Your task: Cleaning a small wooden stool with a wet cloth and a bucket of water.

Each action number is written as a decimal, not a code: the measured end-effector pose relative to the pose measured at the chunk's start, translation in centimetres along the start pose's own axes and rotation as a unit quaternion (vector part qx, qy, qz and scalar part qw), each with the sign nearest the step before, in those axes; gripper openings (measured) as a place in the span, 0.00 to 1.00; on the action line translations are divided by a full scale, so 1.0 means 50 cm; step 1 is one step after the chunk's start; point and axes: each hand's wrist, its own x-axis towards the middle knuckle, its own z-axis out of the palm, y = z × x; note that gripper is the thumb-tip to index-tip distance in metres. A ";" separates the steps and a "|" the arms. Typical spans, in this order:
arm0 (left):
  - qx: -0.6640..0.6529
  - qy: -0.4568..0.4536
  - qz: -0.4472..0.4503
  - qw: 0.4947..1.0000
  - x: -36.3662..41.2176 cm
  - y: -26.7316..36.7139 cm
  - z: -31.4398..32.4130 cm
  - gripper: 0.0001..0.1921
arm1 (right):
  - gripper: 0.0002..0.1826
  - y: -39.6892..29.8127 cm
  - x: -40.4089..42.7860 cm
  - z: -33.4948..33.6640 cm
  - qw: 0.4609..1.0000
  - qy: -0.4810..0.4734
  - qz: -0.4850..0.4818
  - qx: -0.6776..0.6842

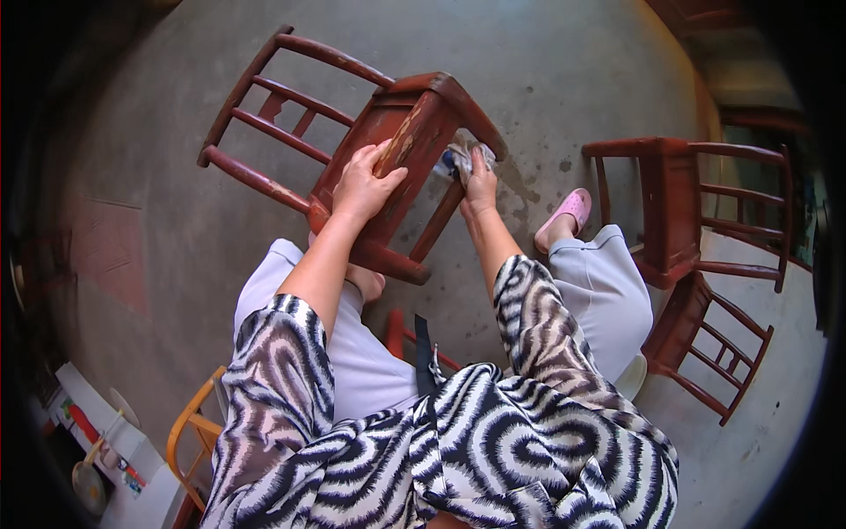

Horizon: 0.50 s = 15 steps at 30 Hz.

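Observation:
A worn red wooden chair [423, 142] is tipped over in front of me, its ladder back pointing to the upper left and its legs towards the right. My left hand [367, 182] grips the edge of the seat part, thumb spread on the worn wood. In my right hand [477, 175] is a crumpled pale cloth [470, 155] with a blue patch, held near the chair's far leg and a rail. Dark wet spots mark the concrete floor beside the cloth.
Two more red wooden chairs [671, 205] [681, 324] lie tipped at the right. A yellowish wooden chair [192, 423] stands at lower left, near a white surface [142, 489] with assorted items. My foot in a pink clog [576, 206] rests on the floor.

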 end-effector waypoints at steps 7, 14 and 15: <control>0.043 -0.023 0.074 0.996 -0.031 0.045 -0.022 0.29 | 0.27 0.073 -0.146 -0.072 0.989 0.050 -0.007 -0.142; 0.062 -0.034 0.081 0.994 -0.023 0.049 0.018 0.29 | 0.21 -0.009 -0.002 -0.097 0.993 0.008 -0.033 -0.116; 0.057 -0.024 0.076 0.995 -0.020 0.049 0.016 0.29 | 0.21 -0.005 0.001 -0.086 0.996 0.016 -0.036 -0.076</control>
